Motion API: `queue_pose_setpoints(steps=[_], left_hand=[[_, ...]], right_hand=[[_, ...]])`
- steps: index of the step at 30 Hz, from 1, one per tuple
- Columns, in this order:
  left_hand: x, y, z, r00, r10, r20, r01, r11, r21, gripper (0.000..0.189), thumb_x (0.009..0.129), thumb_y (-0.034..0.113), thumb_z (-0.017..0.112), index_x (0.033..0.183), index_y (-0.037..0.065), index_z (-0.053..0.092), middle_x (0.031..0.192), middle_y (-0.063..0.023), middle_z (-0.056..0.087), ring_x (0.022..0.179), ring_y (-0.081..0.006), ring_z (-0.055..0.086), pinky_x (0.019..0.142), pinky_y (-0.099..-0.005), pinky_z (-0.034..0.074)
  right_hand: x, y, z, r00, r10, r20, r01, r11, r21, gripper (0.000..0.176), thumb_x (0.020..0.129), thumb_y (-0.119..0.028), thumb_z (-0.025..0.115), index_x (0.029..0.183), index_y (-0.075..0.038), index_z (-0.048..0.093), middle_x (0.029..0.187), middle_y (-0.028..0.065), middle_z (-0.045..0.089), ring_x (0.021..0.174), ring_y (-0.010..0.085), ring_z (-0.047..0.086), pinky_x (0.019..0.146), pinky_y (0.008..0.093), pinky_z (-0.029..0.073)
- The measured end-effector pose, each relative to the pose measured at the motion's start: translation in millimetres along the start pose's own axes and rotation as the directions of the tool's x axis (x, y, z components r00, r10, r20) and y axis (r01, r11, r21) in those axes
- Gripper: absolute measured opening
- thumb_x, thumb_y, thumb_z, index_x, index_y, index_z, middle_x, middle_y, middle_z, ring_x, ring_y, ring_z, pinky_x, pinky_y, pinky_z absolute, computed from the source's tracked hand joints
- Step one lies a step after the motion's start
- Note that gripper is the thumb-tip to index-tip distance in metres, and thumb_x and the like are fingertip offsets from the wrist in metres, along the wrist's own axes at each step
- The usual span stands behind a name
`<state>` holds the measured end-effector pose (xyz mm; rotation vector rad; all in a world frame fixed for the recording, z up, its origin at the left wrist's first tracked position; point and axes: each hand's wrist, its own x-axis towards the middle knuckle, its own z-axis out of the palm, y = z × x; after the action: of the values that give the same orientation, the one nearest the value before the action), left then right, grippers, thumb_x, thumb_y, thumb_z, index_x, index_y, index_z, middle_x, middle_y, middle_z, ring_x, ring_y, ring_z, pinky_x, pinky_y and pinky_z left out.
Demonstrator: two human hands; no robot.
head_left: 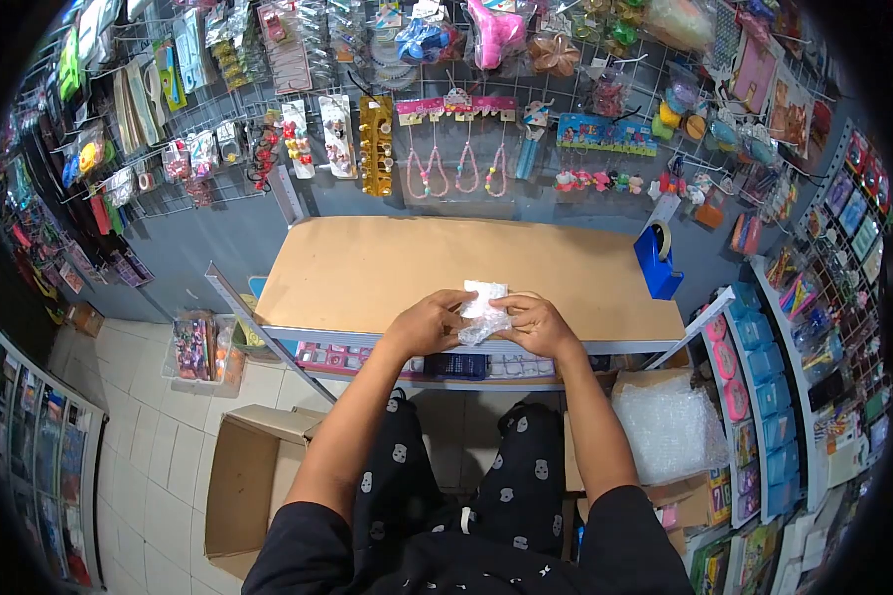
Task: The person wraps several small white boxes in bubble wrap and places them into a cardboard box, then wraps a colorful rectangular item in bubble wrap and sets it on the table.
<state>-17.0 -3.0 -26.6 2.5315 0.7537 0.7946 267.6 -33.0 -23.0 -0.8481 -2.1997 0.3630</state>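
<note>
A small white packet in clear bubble wrap [484, 307] is between my two hands, above the front edge of the wooden table [397, 263]. My left hand [431, 322] grips its left side with bent fingers. On the right side, my right hand [536, 322] pinches the wrap between thumb and fingers. Part of the wrap hangs down between the hands, over the table's edge. What exactly lies inside the wrap cannot be made out.
A blue tape dispenser [658, 262] stands at the table's right end. Below right lies a stack of bubble wrap [668, 431]. An open cardboard box [253, 486] and a plastic bin [203, 352] are on the floor at left. Hanging goods cover the wall grid [446, 84].
</note>
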Motion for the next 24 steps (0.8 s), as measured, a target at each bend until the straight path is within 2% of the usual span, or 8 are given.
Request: queue_pose_setpoints(steps=[1,4,7,10,13,16,19,24], left_hand=[[0,1,0,1.0,-0.002,-0.005,0.002,1.0,-0.008,0.039,0.069,-0.001,0.083,0.106,0.011,0.084,0.151,-0.0143,0.06,0.135,-0.0331,0.059,0.106,-0.041,0.056],[1,5,-3,0.999,0.018,-0.044,-0.018,1.0,0.0,0.032,0.075,0.004,0.086,0.107,0.009,0.083,0.147,-0.0138,0.063,0.129,-0.0326,0.063,0.097,-0.0389,0.059],[3,9,-3,0.998,-0.026,-0.064,0.024,0.999,-0.042,0.032,0.083,0.02,0.087,0.113,0.009,0.081,0.138,-0.0156,0.069,0.126,-0.0329,0.064,0.099,-0.041,0.057],[5,9,-2,0.99,0.005,-0.139,-0.016,0.997,-0.078,0.038,0.085,0.018,0.088,0.12,0.007,0.077,0.134,-0.0141,0.071,0.102,-0.027,0.071,0.079,-0.0363,0.058],[5,14,-5,0.981,-0.171,-0.091,0.149,0.967,-0.204,0.04,0.089,0.018,0.085,0.125,0.005,0.073,0.117,-0.0148,0.075,0.087,-0.0205,0.069,0.077,-0.0333,0.056],[8,20,-11,0.969,-0.244,-0.035,0.225,0.936,-0.271,0.036,0.094,0.018,0.081,0.125,0.002,0.071,0.095,-0.0114,0.073,0.076,-0.0145,0.063,0.071,-0.0314,0.052],[9,12,-4,0.981,-0.15,-0.124,0.113,0.958,-0.263,0.033,0.1,0.019,0.075,0.126,0.0,0.07,0.079,-0.0064,0.067,0.067,-0.0109,0.058,0.062,-0.0298,0.047],[11,15,-4,0.955,-0.296,-0.031,0.262,0.887,-0.381,0.023,0.105,0.021,0.068,0.113,-0.001,0.067,0.068,-0.0012,0.061,0.059,-0.0084,0.053,0.055,-0.0283,0.042]], right_hand=[[0,1,2,1.0,0.026,-0.014,-0.025,0.999,0.025,0.018,0.081,-0.016,0.088,0.074,-0.003,0.077,0.126,0.0031,0.076,0.119,0.0272,0.066,0.104,0.0411,0.051],[-1,4,3,0.998,0.046,-0.05,-0.042,0.997,0.06,0.017,0.086,-0.017,0.085,0.079,-0.003,0.078,0.123,0.0064,0.077,0.111,0.028,0.069,0.102,0.0397,0.052],[0,14,5,0.996,0.083,-0.039,-0.078,0.992,0.101,0.016,0.09,-0.018,0.082,0.086,-0.002,0.08,0.116,0.0105,0.078,0.102,0.0291,0.071,0.101,0.0371,0.052],[5,13,-4,0.959,0.262,0.108,-0.27,0.96,0.069,0.019,0.092,-0.019,0.08,0.09,0.0,0.079,0.105,0.0142,0.077,0.097,0.0271,0.073,0.095,0.0361,0.055],[2,4,7,0.944,0.314,-0.098,-0.286,0.93,0.23,0.025,0.094,-0.021,0.08,0.086,0.003,0.074,0.093,0.0139,0.075,0.096,0.0244,0.072,0.088,0.036,0.056],[2,4,4,0.943,0.328,-0.061,-0.311,0.93,0.197,0.028,0.095,-0.021,0.08,0.088,0.004,0.069,0.09,0.0109,0.073,0.091,0.0188,0.071,0.082,0.0348,0.057],[2,4,8,0.904,0.426,-0.033,-0.385,0.844,0.373,0.025,0.096,-0.019,0.079,0.093,0.003,0.067,0.09,0.0068,0.072,0.087,0.0143,0.07,0.08,0.0317,0.057],[6,11,17,0.908,0.408,-0.094,-0.318,0.818,0.479,0.019,0.097,-0.013,0.077,0.096,0.003,0.067,0.091,0.0044,0.071,0.086,0.0105,0.069,0.078,0.0281,0.057]])
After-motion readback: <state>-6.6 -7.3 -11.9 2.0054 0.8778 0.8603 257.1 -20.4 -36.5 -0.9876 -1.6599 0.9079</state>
